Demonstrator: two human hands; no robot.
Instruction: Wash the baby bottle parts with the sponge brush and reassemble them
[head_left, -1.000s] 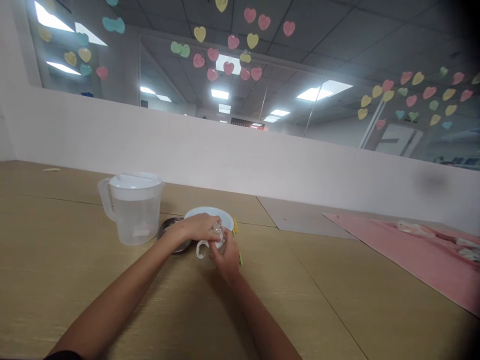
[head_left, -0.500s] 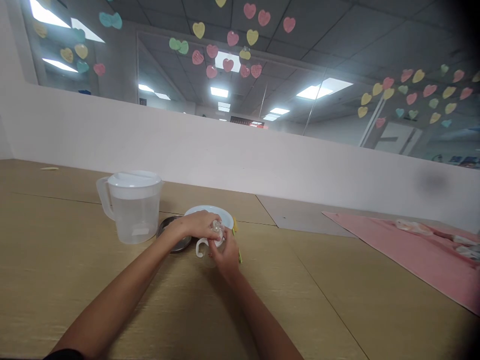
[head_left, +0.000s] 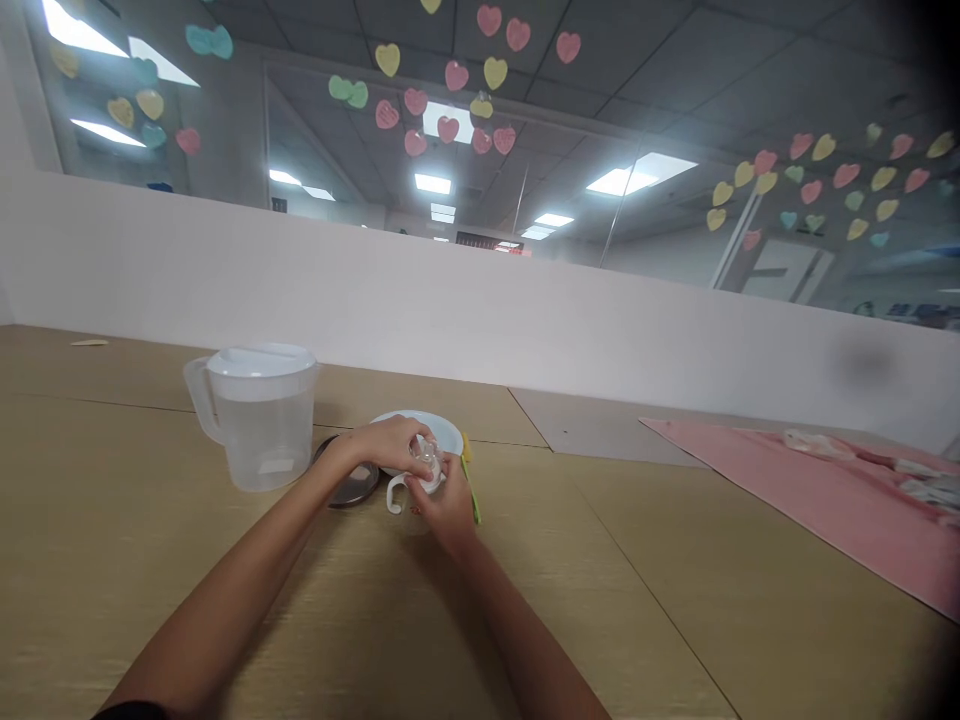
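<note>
Both hands meet over a small clear bottle with a white hooked handle (head_left: 393,497), held just above or on the table; its body is mostly hidden by fingers. My left hand (head_left: 394,443) comes over from the left, its fingers closed on the bottle's clear top (head_left: 426,455). Lower down, my right hand (head_left: 450,508) grips the bottle near its white collar from the right. Behind them is a pale blue plate (head_left: 441,428), partly covered by my left hand. A round metal dish (head_left: 355,488) sits under my left wrist.
A lidded translucent pitcher (head_left: 270,435) with a handle stands to the left, seemingly with liquid inside. Beside my right hand lies a green and yellow utensil (head_left: 474,500), partly hidden. A pink cloth (head_left: 795,495) with white items covers the far right. A white wall (head_left: 450,310) runs behind the table.
The view has shifted slightly, so everything sits a little further left. Both hands stay on the bottle; the left fingers have changed position slightly around its clear top.
</note>
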